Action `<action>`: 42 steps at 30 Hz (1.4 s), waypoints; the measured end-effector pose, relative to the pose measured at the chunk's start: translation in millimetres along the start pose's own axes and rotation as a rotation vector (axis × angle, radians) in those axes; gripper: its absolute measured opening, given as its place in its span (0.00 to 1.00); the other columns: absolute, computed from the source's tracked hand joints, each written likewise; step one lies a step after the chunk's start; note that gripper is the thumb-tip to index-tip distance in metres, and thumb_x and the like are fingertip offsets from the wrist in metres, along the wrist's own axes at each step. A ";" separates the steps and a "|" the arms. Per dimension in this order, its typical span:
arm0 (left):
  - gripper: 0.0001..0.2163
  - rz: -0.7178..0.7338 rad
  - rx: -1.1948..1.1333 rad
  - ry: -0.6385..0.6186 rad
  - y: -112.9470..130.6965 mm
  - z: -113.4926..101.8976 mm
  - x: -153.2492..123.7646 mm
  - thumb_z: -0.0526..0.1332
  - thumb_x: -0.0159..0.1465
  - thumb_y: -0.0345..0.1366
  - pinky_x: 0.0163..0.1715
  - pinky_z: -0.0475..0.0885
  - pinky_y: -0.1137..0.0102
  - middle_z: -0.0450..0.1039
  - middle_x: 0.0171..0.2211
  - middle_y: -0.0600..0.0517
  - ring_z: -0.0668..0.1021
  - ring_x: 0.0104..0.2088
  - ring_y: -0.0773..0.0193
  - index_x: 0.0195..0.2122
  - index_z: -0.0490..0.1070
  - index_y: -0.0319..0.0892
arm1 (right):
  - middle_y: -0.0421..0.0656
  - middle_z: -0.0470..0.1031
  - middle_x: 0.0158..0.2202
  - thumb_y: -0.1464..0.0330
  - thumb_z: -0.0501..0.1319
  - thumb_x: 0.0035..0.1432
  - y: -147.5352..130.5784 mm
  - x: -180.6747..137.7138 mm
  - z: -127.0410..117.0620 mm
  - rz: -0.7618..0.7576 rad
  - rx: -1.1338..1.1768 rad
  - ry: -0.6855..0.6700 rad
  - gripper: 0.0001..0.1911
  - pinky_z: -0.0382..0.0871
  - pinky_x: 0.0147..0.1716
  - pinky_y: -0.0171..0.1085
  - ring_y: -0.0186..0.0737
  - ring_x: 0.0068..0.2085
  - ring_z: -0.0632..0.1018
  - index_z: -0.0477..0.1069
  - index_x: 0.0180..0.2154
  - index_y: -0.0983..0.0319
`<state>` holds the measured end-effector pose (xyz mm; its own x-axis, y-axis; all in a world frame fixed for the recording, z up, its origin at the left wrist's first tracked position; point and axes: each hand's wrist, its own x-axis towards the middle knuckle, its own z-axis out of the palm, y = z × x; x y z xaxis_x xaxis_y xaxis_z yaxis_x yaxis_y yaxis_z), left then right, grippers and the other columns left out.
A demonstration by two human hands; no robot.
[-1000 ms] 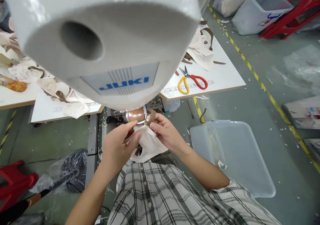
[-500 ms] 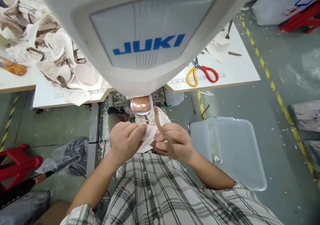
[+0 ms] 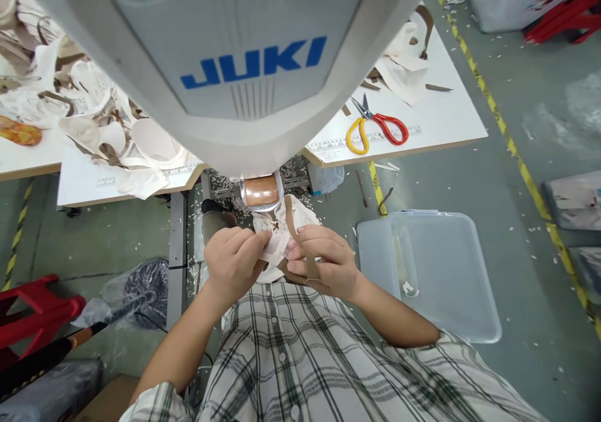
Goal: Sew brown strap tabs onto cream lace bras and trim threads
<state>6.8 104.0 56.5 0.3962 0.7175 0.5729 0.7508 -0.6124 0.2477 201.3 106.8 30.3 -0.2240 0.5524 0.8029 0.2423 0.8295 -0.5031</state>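
A pale bra (image 3: 300, 211) with brown trim lies bunched in front of my shirt, below the sewing machine head. My left hand (image 3: 233, 258) is closed, its thumb and fingers pinching the pale cloth at the near left. On the other side, my right hand (image 3: 327, 260) has its fingers closed on the cloth edge and the brown strap (image 3: 293, 225), which loops up over the fingers. A small brown bow (image 3: 275, 226) shows on the lace between my hands. Parts of the bra are hidden under my fingers.
The white sewing machine head (image 3: 253, 137) hangs close above my hands. Red-and-yellow scissors (image 3: 375, 124) lie on the right table (image 3: 451, 118). A heap of bras (image 3: 117, 134) covers the left table. A clear plastic bin (image 3: 451, 272) stands at right, a red stool (image 3: 42, 309) at left.
The view has shifted slightly, so the machine head sits further up and left. My hands have moved a little, still gripping the bra, and the bow between them shows more plainly.
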 end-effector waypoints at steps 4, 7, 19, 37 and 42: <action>0.05 0.013 -0.019 0.020 -0.5 0.9 -0.6 0.59 0.65 0.28 0.23 0.56 0.68 0.67 0.18 0.57 0.66 0.20 0.67 0.34 0.73 0.42 | 0.41 0.80 0.32 0.73 0.67 0.60 0.2 -0.6 1.4 -0.030 0.030 0.026 0.06 0.81 0.44 0.37 0.36 0.35 0.82 0.75 0.40 0.59; 0.04 0.009 -0.025 0.015 -0.3 0.9 -0.7 0.59 0.65 0.28 0.23 0.56 0.68 0.67 0.18 0.57 0.66 0.20 0.67 0.34 0.72 0.43 | 0.41 0.79 0.32 0.73 0.67 0.60 -0.2 -0.7 2.2 -0.026 0.036 0.026 0.06 0.81 0.44 0.37 0.36 0.35 0.82 0.74 0.40 0.59; 0.07 0.011 -0.174 -0.070 -2.7 -2.4 -12.4 0.61 0.68 0.33 0.25 0.60 0.70 0.72 0.22 0.55 0.70 0.23 0.67 0.44 0.75 0.40 | 0.39 0.77 0.34 0.72 0.65 0.62 -5.0 -7.6 3.1 0.275 0.291 -0.044 0.07 0.76 0.40 0.37 0.36 0.38 0.80 0.75 0.40 0.55; 0.17 -1.253 -1.491 -0.486 6.0 -7.0 -33.2 0.73 0.55 0.49 0.21 0.60 0.77 0.72 0.23 0.53 0.68 0.22 0.72 0.32 0.81 0.37 | 0.37 0.69 0.29 0.59 0.71 0.56 -14.0 -9.8 26.5 1.406 1.024 0.019 0.14 0.60 0.29 0.32 0.30 0.29 0.67 0.72 0.33 0.61; 0.17 -1.255 -1.497 -0.489 3.3 -6.0 -34.8 0.74 0.55 0.48 0.21 0.60 0.76 0.73 0.24 0.53 0.67 0.21 0.72 0.32 0.80 0.37 | 0.37 0.70 0.30 0.59 0.70 0.56 -14.9 -13.3 25.2 1.396 1.003 0.011 0.13 0.61 0.30 0.33 0.31 0.30 0.67 0.72 0.34 0.60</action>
<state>-7.7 75.0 42.1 0.3800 0.7383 -0.5573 -0.1737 0.6487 0.7409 176.8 89.2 19.0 -0.3656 0.8485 -0.3827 -0.4073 -0.5155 -0.7539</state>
